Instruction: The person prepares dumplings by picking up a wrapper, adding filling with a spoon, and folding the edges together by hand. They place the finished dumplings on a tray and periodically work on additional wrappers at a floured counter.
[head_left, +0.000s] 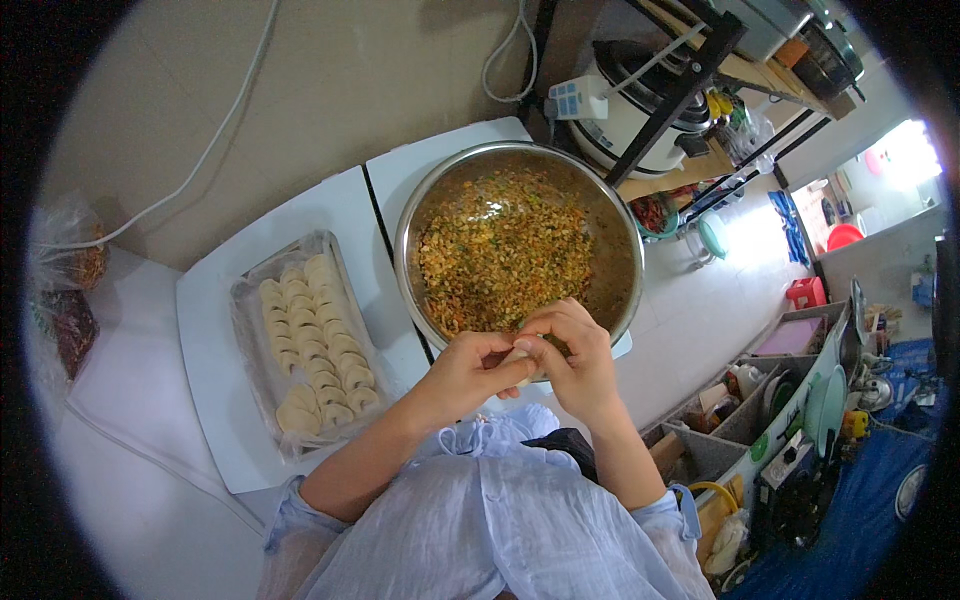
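Between the fingers of my left hand (480, 367) and my right hand (574, 349) is a small pale dumpling (519, 357), mostly hidden by the fingers and thumbs. Both hands pinch it above the near rim of a large stainless steel bowl (631, 247). Inside the bowl lies a chopped filling (506, 247) of yellow, orange and green bits. To the left, a metal tray (341, 274) lined with clear plastic carries rows of folded dumplings (307, 322). A small pile of flat dough wrappers (298, 409) appears to lie at the tray's near left corner.
Tray and bowl stand on a white table (214, 330) with a dark seam. A black-framed shelf (667, 97) with a rice cooker (622, 135) rises at the bowl's far right. Grey storage compartments (720, 450) line the right side. A white cable (217, 142) runs along the wall.
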